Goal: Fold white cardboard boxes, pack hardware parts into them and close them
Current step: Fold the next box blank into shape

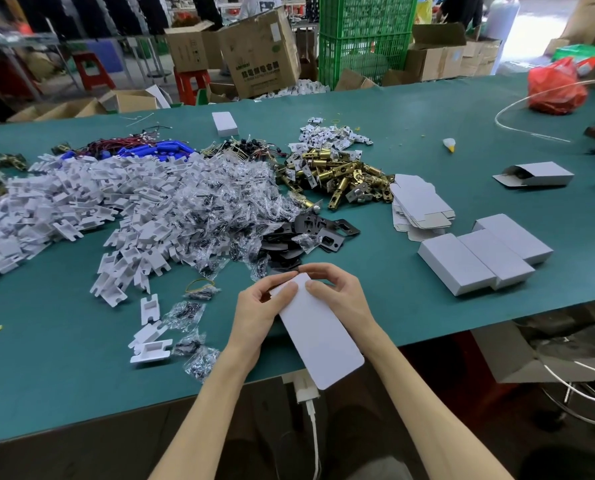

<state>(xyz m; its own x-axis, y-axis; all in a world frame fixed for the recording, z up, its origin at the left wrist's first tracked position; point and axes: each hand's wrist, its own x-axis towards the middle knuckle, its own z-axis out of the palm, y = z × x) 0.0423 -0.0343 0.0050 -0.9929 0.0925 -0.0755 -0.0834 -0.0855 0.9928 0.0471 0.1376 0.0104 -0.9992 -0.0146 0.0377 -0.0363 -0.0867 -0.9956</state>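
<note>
A green desk (427, 116) is spread across the frame. Its left half is covered by a heap of white plastic pieces (64, 202), met at centre by bagged screws (219, 188), with brass latches (337, 171) piled just above centre. Three closed white boxes (479, 258) are laid side by side at right of centre. A long white box (320, 334) is held at lower centre, over the near desk edge. Its far end is gripped by the left hand (258, 310) and right hand (341, 296), fingers curled round it and thumbs pressed on top.

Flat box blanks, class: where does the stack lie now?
Head view: the stack lies right of centre on the green table, between the brass latch pile and three closed white boxes.
</note>
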